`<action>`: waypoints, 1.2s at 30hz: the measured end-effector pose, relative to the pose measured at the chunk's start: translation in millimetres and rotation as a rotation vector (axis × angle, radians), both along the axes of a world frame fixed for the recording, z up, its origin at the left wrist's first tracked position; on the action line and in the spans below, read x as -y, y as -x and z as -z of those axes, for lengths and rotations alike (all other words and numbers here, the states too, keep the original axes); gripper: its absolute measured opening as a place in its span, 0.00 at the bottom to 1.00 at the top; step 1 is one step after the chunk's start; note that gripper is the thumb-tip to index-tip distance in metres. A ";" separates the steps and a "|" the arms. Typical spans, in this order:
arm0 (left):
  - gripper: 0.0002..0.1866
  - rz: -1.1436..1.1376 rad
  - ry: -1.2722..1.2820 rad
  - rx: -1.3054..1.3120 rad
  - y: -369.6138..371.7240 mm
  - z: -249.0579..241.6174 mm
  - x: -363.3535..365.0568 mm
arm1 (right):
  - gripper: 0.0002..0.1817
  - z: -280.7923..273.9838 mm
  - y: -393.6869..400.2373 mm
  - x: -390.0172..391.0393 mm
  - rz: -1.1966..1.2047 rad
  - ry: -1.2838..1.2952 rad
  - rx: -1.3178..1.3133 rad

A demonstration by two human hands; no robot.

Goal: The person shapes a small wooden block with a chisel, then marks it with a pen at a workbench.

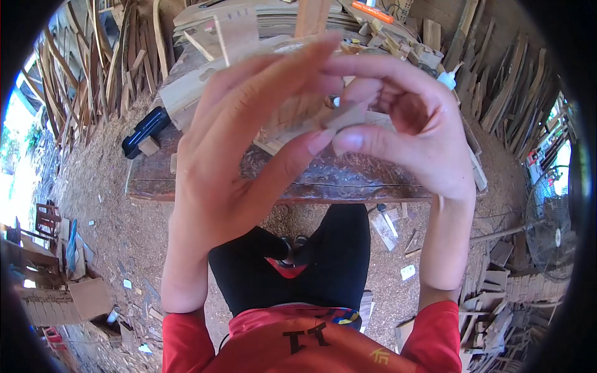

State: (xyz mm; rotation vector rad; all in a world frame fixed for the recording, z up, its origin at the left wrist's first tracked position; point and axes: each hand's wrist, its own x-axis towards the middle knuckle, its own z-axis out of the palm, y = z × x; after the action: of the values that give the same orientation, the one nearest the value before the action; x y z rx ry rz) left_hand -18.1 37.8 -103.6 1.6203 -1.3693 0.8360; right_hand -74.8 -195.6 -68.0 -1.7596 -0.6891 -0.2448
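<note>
Both my hands are raised in front of me above the workbench. Between them is a small, flat, grey-brown piece (pixel 346 117); its material is not clear. My right hand (pixel 413 118) has curled fingers and a bent thumb, and grips this piece. My left hand (pixel 233 133) has its fingers stretched out and apart from the thumb, blurred at the tips. Its thumb tip touches or nearly touches the piece's lower left edge. Behind the hands, pale wooden parts lie on the dark wooden workbench (pixel 323 189), partly hidden by my fingers.
A black case (pixel 145 132) and a small wood block (pixel 148 147) sit at the bench's left end. Stacked boards (pixel 193 31), an orange tool (pixel 373 12) and a white bottle (pixel 449 77) are at the back. Wood strips lean both sides; a fan (pixel 553 227) stands right.
</note>
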 end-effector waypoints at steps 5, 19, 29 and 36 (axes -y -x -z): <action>0.33 -0.070 0.233 0.014 -1.6 1.3 -8.9 | 0.19 -7.5 -32.9 -3.9 0.239 0.001 0.144; 0.39 -0.198 0.282 -0.265 -40.5 14.6 -9.4 | 0.11 -53.2 -60.6 -12.4 0.196 0.276 0.034; 0.44 -0.316 0.280 -0.217 -31.9 15.6 -4.5 | 0.12 -69.1 -44.2 -29.9 0.297 0.466 0.234; 0.44 -0.375 0.310 -0.104 -26.1 16.3 1.1 | 0.10 -74.9 -46.2 -25.3 0.380 0.396 0.100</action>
State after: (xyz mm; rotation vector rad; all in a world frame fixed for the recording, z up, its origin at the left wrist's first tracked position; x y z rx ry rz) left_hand 8.1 36.7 -119.8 1.6667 -0.8247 1.1042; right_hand -28.6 -170.2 6.9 -2.2689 -0.4899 -0.4836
